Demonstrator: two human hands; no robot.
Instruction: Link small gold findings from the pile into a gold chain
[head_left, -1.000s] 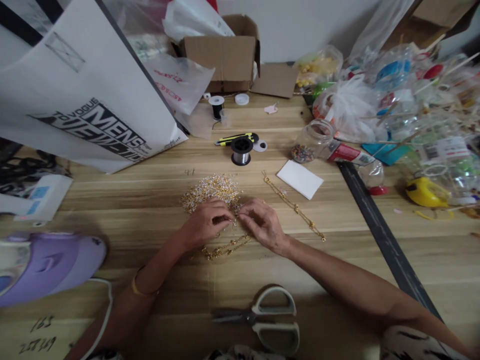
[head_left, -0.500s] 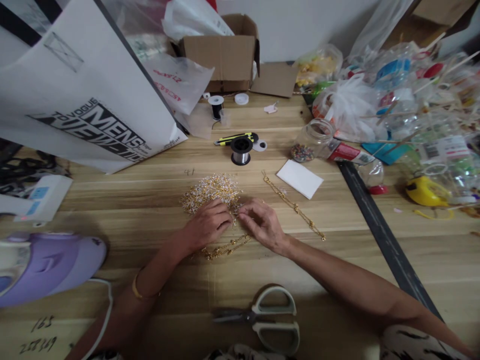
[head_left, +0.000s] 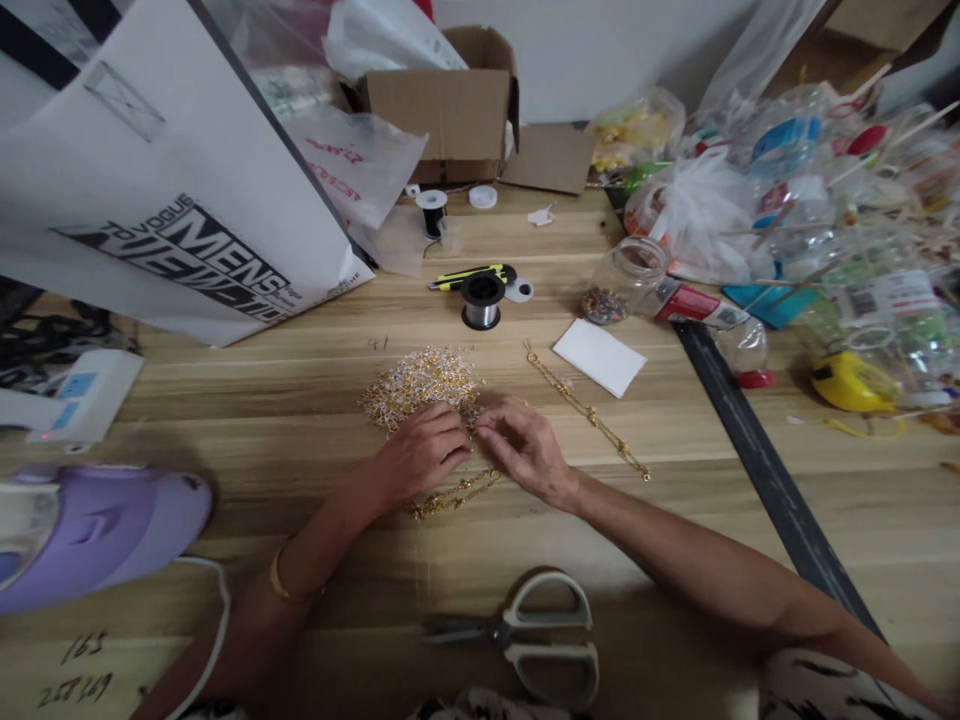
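Observation:
A pile of small gold and silver pieces [head_left: 424,380] lies on the wooden table. At its front edge my left hand [head_left: 429,448] is closed, fingertips pressed together. My right hand [head_left: 525,448] is pinched just beside it, at the pile's right corner. What sits between the fingertips is too small to make out. One gold chain [head_left: 457,495] lies in front of the hands, partly behind my left hand. Another gold chain [head_left: 589,412] stretches across the table to the right of my right hand.
Scissors [head_left: 525,635] lie near the front edge. Behind the pile are a wire spool [head_left: 482,302], a cutter [head_left: 469,277] and a bead jar [head_left: 622,280]. White paper [head_left: 600,357] lies right, a purple iron [head_left: 105,530] left. Plastic bags and bottles crowd the back right.
My left hand has shifted slightly right, closer to my right hand, and covers the small piece that showed between them. My right hand has hardly moved.

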